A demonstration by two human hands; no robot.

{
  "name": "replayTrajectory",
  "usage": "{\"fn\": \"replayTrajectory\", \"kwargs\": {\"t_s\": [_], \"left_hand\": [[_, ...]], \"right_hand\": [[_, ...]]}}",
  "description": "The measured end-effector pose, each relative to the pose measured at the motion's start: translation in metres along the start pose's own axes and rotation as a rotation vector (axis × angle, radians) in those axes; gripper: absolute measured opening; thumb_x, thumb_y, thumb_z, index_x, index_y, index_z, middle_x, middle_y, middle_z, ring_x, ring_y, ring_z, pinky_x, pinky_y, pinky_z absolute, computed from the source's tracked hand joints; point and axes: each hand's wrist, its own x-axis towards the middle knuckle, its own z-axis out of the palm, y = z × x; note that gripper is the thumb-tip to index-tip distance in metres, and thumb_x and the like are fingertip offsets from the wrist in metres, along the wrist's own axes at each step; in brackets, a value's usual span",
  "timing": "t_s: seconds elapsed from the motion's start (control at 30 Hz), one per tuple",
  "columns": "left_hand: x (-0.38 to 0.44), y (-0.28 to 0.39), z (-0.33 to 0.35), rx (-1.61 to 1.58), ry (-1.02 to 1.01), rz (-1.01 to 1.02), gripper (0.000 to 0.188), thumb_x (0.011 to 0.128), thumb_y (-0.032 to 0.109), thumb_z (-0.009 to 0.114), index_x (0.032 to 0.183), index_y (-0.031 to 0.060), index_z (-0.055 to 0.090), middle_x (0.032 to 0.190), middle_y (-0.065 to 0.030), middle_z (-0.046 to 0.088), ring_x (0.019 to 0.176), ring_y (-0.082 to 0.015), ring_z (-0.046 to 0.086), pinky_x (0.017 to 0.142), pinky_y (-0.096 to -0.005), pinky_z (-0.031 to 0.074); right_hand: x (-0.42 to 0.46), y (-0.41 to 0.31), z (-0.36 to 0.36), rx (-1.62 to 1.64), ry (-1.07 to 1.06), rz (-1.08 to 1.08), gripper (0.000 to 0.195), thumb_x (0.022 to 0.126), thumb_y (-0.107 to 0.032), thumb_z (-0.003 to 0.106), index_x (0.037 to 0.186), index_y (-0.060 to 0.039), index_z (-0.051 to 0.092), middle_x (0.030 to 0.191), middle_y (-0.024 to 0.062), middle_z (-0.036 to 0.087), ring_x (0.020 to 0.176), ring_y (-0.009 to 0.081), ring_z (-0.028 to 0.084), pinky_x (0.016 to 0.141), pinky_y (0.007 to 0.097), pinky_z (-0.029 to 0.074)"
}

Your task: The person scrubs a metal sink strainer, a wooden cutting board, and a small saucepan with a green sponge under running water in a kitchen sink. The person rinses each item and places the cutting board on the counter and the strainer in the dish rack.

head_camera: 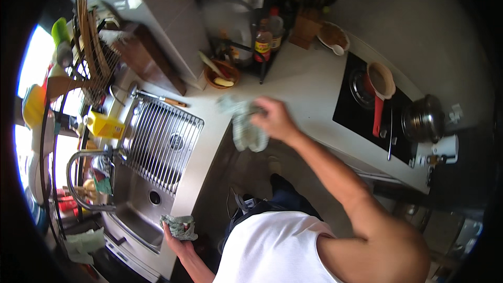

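Observation:
My right hand grips a pale green cloth, blurred, by its upper part. The cloth dangles over the inner corner of the light countertop, and its lower end hangs past the counter edge. In my left hand is a bunched grey-green cloth, held beside the front rim of the stainless steel sink. My left fingers are partly hidden under this cloth.
A metal drying rack spans part of the sink, near the curved faucet and a yellow bottle. A wooden bowl stands at the back corner. On the cooktop are a red-handled saucepan and a steel pot.

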Motion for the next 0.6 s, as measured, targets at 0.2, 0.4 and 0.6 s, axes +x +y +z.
{"fn": "replayTrajectory", "kwargs": {"t_s": [0.2, 0.4, 0.6], "left_hand": [[0.023, 0.056, 0.029, 0.269, -0.074, 0.188, 0.034, 0.103, 0.039, 0.064, 0.121, 0.0098, 0.065, 0.102, -0.0035, 0.070, 0.082, -0.0173, 0.067, 0.067, -0.0342, 0.055], [0.041, 0.063, 0.082, 0.245, -0.296, 0.274, 0.027, 0.103, 0.030, 0.068, 0.123, 0.0126, 0.062, 0.108, 0.0004, 0.069, 0.093, -0.0138, 0.067, 0.070, -0.0321, 0.055], [0.058, 0.044, 0.070, 0.252, -0.305, 0.137, 0.025, 0.102, 0.033, 0.070, 0.116, 0.0136, 0.064, 0.096, -0.0003, 0.066, 0.080, -0.0142, 0.065, 0.064, -0.0330, 0.054]], "right_hand": [[0.020, 0.034, 0.177, -0.386, -0.181, -0.120, 0.030, 0.081, -0.023, 0.072, 0.105, -0.0063, 0.068, 0.108, 0.0186, 0.066, 0.087, 0.0380, 0.070, 0.076, 0.0491, 0.058], [-0.014, 0.098, 0.217, -0.470, -0.012, 0.005, 0.053, 0.086, -0.026, 0.075, 0.135, -0.0107, 0.060, 0.110, 0.0186, 0.063, 0.093, 0.0391, 0.068, 0.081, 0.0486, 0.057], [-0.072, -0.026, 0.032, -0.446, 0.400, 0.071, 0.043, 0.087, -0.017, 0.077, 0.128, -0.0075, 0.066, 0.110, 0.0158, 0.067, 0.103, 0.0332, 0.066, 0.090, 0.0446, 0.054]]}}
